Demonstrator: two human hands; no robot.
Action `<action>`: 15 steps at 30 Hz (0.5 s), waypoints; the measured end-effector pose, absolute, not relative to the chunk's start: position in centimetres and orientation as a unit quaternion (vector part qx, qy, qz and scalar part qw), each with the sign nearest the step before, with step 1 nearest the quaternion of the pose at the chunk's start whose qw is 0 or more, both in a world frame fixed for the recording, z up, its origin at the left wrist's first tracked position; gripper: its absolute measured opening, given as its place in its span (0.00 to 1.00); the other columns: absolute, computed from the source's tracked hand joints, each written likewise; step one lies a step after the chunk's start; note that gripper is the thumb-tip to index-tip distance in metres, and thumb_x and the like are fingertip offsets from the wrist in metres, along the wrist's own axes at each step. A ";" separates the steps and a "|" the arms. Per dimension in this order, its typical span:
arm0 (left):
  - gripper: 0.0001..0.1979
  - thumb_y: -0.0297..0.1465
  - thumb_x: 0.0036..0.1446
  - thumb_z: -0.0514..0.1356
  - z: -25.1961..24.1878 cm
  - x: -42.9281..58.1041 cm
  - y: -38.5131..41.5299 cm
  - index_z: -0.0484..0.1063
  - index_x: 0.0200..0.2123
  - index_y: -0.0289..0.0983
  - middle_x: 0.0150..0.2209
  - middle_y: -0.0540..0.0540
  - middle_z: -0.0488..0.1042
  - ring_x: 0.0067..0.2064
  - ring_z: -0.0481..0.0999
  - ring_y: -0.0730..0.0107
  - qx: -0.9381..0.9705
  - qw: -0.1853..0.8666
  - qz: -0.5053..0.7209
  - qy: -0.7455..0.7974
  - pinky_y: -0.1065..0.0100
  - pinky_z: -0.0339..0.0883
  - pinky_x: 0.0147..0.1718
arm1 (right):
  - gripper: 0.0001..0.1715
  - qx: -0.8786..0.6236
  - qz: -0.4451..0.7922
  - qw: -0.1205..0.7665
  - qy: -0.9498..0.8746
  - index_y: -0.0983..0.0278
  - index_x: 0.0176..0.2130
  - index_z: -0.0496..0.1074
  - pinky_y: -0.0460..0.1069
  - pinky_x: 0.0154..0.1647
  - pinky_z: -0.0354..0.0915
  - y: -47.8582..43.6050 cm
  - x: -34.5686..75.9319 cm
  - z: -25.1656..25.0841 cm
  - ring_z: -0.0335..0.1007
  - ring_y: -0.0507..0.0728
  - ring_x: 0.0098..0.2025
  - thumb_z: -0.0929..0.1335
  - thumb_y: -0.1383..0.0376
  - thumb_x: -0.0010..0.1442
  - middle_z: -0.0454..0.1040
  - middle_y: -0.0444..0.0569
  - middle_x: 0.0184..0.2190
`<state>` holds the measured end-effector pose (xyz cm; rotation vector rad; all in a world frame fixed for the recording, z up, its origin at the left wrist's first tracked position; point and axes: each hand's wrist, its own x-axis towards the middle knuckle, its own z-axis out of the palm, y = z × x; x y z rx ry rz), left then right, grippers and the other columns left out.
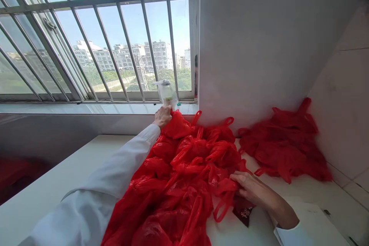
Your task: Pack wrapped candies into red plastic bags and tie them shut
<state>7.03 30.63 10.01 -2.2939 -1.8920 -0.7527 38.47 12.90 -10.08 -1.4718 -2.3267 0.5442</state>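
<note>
Many red plastic bags (190, 169) with looped handles lie bunched together on a white table. At the far end of the pile, by the window sill, my left hand (163, 116) is closed on the edge of a red plastic bag (178, 125). On the pile's right side my right hand (248, 185) has its fingers curled on another red plastic bag (226, 186); its fingertips are partly hidden. A dark red packet (243, 210) with pale lettering sticks out beneath that hand.
A clear plastic cup or bag (167, 93) stands on the window sill (127, 108), just beyond my left hand. Metal bars (141, 27) cross the window. More red bags (285, 142) lie heaped against the wall at the right. The white table (86, 169) extends left; something red sits beyond it.
</note>
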 end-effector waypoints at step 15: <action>0.24 0.31 0.56 0.62 6.0 10.4 19.7 0.69 0.56 0.50 0.64 0.45 0.61 0.65 0.58 0.47 -0.891 0.042 -0.127 -0.434 0.49 0.61 0.60 | 0.21 -0.548 0.117 0.206 -0.802 0.62 0.47 0.72 0.50 0.49 0.62 13.4 36.2 -4.9 0.70 0.57 0.47 0.64 0.76 0.54 0.75 0.50 0.45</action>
